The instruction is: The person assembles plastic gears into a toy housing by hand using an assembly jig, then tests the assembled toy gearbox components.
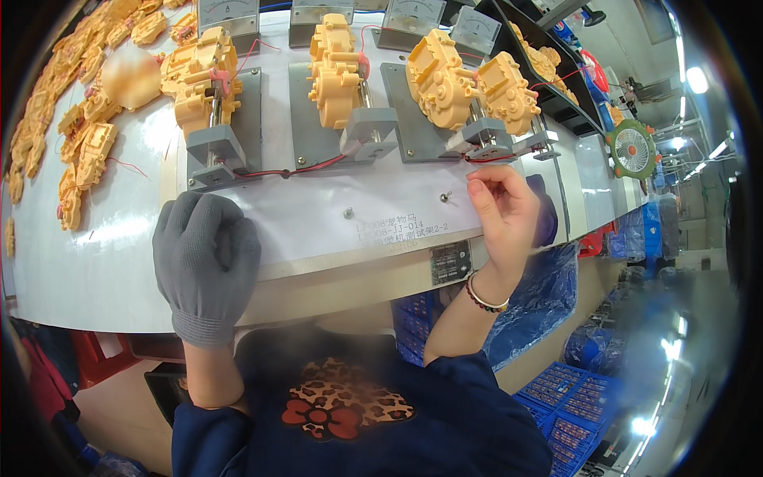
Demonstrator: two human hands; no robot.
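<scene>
My left hand (205, 262), in a grey knitted glove, rests curled at the table's near edge, below the leftmost fixture. Its palm side is hidden. My bare right hand (505, 215) is raised over the right of the white sheet, thumb and fingers drawn together; anything between them is too small to see. Near its fingertips stands a small toggle switch (445, 197); another switch (348, 213) lies further left. Beyond, yellow plastic gearbox housings sit on metal fixtures: one at left (208, 79), one in the middle (332, 71), two at right (439, 79). Red wires run along the fixtures.
Analog panel meters (322, 14) line the back. Many loose yellow housings (87, 155) cover the table's left side. A black bin (576, 99) holding more housings stands at back right, near a green round fan (632, 149). Blue crates (568, 397) sit below, right.
</scene>
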